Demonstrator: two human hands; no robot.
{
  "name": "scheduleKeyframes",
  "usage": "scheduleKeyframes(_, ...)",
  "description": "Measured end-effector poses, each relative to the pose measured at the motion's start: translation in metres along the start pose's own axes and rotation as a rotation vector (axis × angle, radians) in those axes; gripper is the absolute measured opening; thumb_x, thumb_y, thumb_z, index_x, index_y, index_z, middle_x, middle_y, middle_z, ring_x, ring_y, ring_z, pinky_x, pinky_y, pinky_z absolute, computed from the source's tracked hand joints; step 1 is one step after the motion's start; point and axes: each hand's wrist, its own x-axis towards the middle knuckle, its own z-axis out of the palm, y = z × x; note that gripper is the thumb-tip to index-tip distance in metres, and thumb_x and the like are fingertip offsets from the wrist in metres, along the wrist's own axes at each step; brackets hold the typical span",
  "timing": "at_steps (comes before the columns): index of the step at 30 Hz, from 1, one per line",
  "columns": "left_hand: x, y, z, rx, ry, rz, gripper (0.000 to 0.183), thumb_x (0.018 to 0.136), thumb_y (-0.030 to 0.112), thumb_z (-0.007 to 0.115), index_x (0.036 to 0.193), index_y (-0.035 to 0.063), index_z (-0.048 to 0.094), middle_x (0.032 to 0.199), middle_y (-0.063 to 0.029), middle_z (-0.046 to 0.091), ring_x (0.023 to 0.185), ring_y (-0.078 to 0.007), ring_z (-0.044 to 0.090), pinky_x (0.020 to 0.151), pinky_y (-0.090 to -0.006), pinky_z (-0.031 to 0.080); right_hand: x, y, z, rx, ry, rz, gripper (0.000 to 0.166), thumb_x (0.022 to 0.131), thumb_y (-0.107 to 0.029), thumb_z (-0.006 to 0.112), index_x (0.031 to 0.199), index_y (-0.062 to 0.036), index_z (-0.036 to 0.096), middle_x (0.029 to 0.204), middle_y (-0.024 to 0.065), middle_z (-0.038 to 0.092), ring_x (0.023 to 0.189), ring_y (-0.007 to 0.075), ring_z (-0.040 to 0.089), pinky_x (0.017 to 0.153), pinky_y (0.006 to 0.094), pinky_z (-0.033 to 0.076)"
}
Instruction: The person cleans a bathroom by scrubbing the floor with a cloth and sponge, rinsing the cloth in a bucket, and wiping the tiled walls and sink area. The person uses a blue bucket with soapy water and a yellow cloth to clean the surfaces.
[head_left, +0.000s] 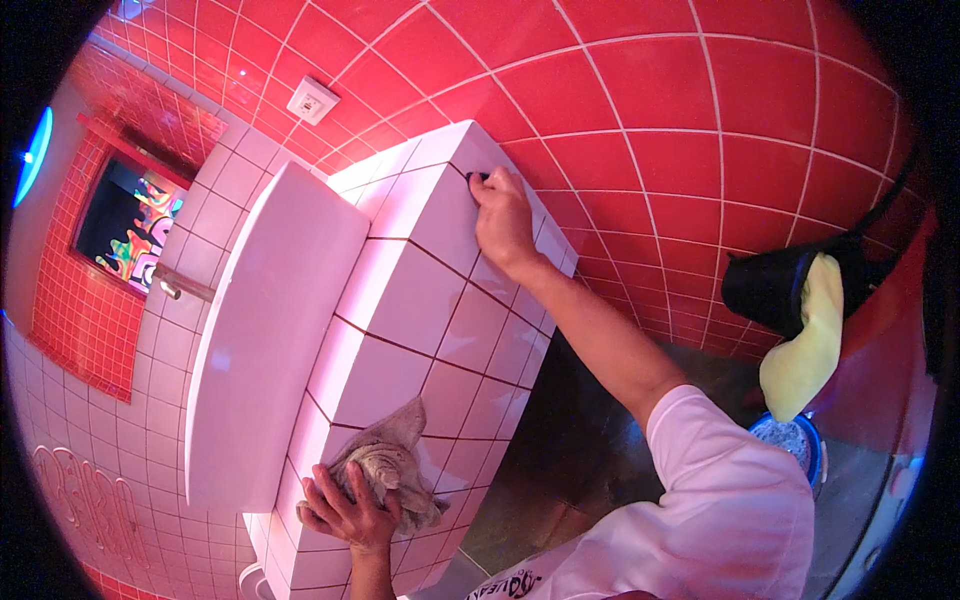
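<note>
My left hand (349, 506) holds a crumpled grey cloth (386, 469) against the edge of a white-tiled block (405, 307) with dark grout lines. At the block's far end, my right hand (502, 217) is closed around a small dark object (478, 177). Its tip is near a grout line; most of it is hidden by my fingers, so its kind cannot be made out. A smooth white curved fixture (281, 345) adjoins the block on the left.
A red-tiled wall (652, 90) rises behind the block, with a white socket (313, 100). To the right hangs a black pouch (765, 292) with a yellow cloth (806, 352) draping from it. Below stands a blue bucket (814, 442) of sudsy water on the dark floor (555, 465).
</note>
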Motion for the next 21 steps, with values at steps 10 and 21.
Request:
scheduleKeyframes(10, 0.000, 0.000, -0.001, 0.000, -0.012, 0.015, 0.051, 0.085, 0.048, 0.028, 0.113, 0.0139, 0.052, 0.124, -0.0229, 0.043, 0.113, -0.0413, 0.039, 0.088, -0.0530, 0.024, 0.010, -0.002, -0.004, -0.055, -0.092, -0.109, 0.014, 0.076, -0.003, 0.048, 0.082, 0.0028, 0.059, 0.080, 0.0166, 0.050, 0.081, 0.0337, 0.048, 0.070, 0.0411, 0.040)
scheduleKeyframes(21, 0.001, 0.000, 0.001, 0.001, -0.005, 0.002, 0.050, 0.085, 0.048, 0.027, 0.116, 0.0155, 0.050, 0.125, -0.0223, 0.043, 0.112, -0.0409, 0.039, 0.088, -0.0531, 0.024, 0.009, -0.002, -0.007, 0.006, -0.079, -0.242, 0.018, 0.076, -0.002, 0.048, 0.088, 0.0022, 0.061, 0.079, 0.0145, 0.049, 0.081, 0.0315, 0.049, 0.071, 0.0399, 0.041)
